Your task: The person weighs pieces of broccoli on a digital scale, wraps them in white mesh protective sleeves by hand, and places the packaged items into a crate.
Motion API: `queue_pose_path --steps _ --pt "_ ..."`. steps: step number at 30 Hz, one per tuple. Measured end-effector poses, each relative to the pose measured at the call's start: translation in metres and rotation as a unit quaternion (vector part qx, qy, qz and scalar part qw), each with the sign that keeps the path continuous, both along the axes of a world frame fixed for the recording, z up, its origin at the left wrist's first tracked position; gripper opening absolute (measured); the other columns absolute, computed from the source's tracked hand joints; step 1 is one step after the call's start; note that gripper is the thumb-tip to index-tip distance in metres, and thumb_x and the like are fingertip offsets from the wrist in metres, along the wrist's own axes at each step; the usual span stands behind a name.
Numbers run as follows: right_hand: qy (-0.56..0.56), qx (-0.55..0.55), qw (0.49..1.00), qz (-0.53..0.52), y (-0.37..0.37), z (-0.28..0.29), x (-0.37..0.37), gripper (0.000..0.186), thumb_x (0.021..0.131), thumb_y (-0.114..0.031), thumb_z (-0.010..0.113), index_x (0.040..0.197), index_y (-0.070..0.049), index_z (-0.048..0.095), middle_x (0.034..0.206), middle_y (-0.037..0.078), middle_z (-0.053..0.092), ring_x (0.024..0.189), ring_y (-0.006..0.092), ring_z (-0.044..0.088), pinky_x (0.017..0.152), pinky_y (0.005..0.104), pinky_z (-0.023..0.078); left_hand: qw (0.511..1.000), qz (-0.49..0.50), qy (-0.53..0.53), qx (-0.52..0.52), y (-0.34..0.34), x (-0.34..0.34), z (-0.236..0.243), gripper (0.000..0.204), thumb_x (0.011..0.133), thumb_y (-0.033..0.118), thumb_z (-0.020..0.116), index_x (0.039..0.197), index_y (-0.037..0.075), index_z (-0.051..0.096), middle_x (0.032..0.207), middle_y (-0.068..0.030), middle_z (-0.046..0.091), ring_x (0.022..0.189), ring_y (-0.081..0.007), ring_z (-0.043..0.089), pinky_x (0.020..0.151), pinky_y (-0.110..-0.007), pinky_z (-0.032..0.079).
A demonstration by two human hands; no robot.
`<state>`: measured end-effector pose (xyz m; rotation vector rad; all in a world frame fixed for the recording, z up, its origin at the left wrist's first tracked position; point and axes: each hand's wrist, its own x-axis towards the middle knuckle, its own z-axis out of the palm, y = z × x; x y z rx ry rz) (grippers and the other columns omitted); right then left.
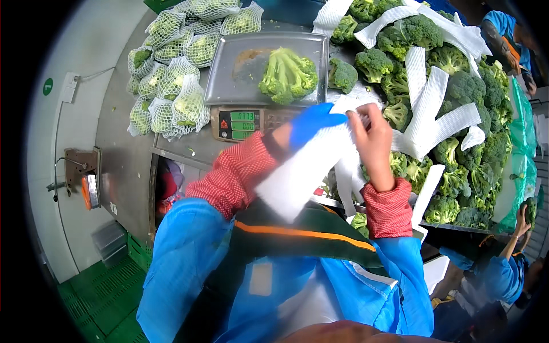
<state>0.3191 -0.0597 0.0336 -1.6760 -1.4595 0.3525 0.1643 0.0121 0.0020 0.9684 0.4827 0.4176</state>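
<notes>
White net sleeve [300, 171] held just near of the scale tray [222, 77], its lower end hanging toward the person. Right hand [373, 136]: fingers pinch its upper end. Left hand [315, 124], blue-gloved: fingers closed on same end, tips partly hidden. Broccoli head [289, 74] sits close to tray's near and right rims; left part open. Netted heads [170, 77] crowd left; bare surface [127, 137] beyond. Loose broccoli [464, 91] crowds right.
</notes>
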Motion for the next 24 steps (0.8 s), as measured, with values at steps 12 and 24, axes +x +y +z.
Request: queue_pose_path --steps 12,24 --pt "0.299 -0.216 0.903 0.222 -0.013 0.001 -0.062 0.016 0.085 -0.009 0.059 0.096 0.000 0.052 0.087 0.008 0.061 0.076 0.0160 0.057 0.066 0.0280 0.045 0.921 0.168 -0.161 -0.314 -0.035 -0.059 -0.011 0.030 0.092 0.021 0.046 0.115 0.002 0.052 0.113 -0.0102 0.058 0.099 -0.0186 0.057 0.090 -0.031 0.045" --pt "0.632 -0.221 0.710 0.217 0.027 0.001 -0.031 0.017 0.076 -0.003 0.053 0.092 0.001 0.059 0.082 0.005 0.062 0.072 0.0108 0.059 0.067 0.0241 0.048 0.949 -0.144 0.075 0.271 0.021 -0.137 -0.033 0.031 0.089 0.026 0.055 0.109 0.003 0.057 0.098 -0.0098 0.059 0.089 -0.0155 0.056 0.081 -0.030 0.045"
